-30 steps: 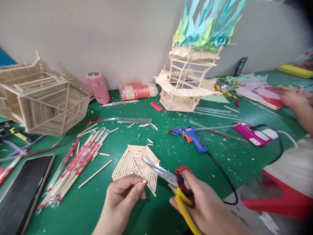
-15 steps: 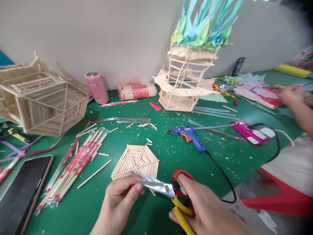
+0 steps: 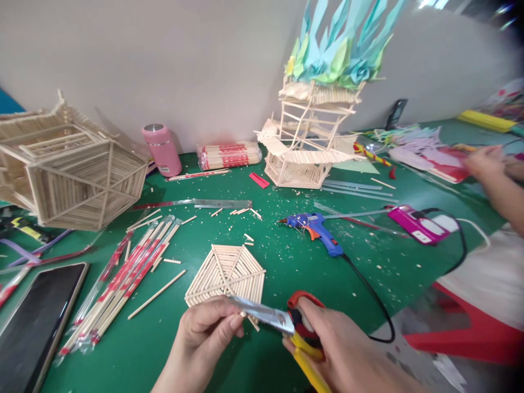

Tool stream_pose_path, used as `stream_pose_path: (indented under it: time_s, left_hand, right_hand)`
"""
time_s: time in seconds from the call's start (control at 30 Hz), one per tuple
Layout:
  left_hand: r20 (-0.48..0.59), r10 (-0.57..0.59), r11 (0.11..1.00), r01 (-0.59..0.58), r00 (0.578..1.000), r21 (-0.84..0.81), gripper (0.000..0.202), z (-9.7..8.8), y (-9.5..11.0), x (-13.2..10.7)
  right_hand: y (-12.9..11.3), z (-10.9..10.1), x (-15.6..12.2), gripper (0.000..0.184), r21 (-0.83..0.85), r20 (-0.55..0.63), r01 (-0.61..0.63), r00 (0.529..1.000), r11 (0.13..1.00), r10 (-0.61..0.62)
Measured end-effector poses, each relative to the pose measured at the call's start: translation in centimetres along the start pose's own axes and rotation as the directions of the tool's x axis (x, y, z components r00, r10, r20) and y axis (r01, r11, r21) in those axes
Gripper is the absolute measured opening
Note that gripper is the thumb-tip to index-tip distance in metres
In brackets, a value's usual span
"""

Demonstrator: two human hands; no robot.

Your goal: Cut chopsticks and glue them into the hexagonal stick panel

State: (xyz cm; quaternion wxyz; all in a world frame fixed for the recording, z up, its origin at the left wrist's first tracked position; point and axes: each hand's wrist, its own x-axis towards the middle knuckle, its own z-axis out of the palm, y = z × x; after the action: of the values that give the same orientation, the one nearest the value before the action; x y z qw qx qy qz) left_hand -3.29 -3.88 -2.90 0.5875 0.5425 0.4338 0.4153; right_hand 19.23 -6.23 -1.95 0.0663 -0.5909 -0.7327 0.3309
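Observation:
My right hand (image 3: 335, 338) grips a pair of scissors (image 3: 272, 317) by their red and yellow handles. The blades point left and reach my left hand (image 3: 208, 330). Between the thumb and forefinger of that left hand is a short wooden stick (image 3: 243, 315), of which only a small end shows. Just beyond both hands, flat on the green table, lies a hexagonal panel (image 3: 229, 267) made of wooden sticks in rings around crossing spokes. My left fingers cover part of its near edge. A loose stick (image 3: 158, 293) lies to the left of the panel.
Bagged sticks (image 3: 123, 281) and a phone (image 3: 45, 327) lie at left, below a large stick model (image 3: 82, 185). A blue glue gun (image 3: 313, 229) trails its cable at right. Behind stand a pink flask (image 3: 162, 150) and a stick tower (image 3: 303, 142). Another person's hand (image 3: 485, 161) is far right.
The scissor blades have come closer together at my left fingertips, and the handles have closed somewhat. A small stick end now shows at my left thumb. The view has shifted slightly.

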Motion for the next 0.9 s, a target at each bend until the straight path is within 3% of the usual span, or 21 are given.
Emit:
stream_pose_path:
  time_s: [0.13,0.2,0.4,0.6,0.73,0.9]
  left_hand:
    - [-0.011,-0.234,0.914,0.216,0.972,-0.343,0.026,0.8,0.1,0.3]
    - [0.025,-0.321,0.853,0.3,0.947,-0.426,0.029,1.3,0.3,0.6]
    - [0.118,-0.41,0.794,0.418,0.904,-0.441,0.032,2.3,0.7,1.0]
    - [0.132,-0.425,0.777,0.436,0.895,-0.455,0.032,3.0,1.2,0.7]
    - [0.114,-0.394,0.778,0.397,0.912,-0.487,0.032,3.3,1.6,0.4]
    - [-0.008,-0.317,0.886,0.294,0.948,-0.359,0.022,3.7,1.4,-0.4]
  right_hand:
    - [0.2,-0.6,1.5,0.021,0.366,-0.161,-0.111,0.97,0.924,0.18]
    - [-0.5,-0.9,2.2,0.02,0.514,-0.191,-0.096,0.956,0.852,0.223]
    - [-3.6,0.1,3.2,0.02,0.786,-0.222,0.155,0.974,0.599,0.038]
    - [-4.4,1.2,3.6,0.025,0.91,-0.184,0.178,0.983,0.374,-0.019]
    - [-4.0,1.2,3.6,0.025,0.941,-0.174,0.173,0.984,0.29,-0.02]
    - [-3.2,1.4,3.3,0.024,0.983,-0.089,0.091,0.996,0.161,-0.015]
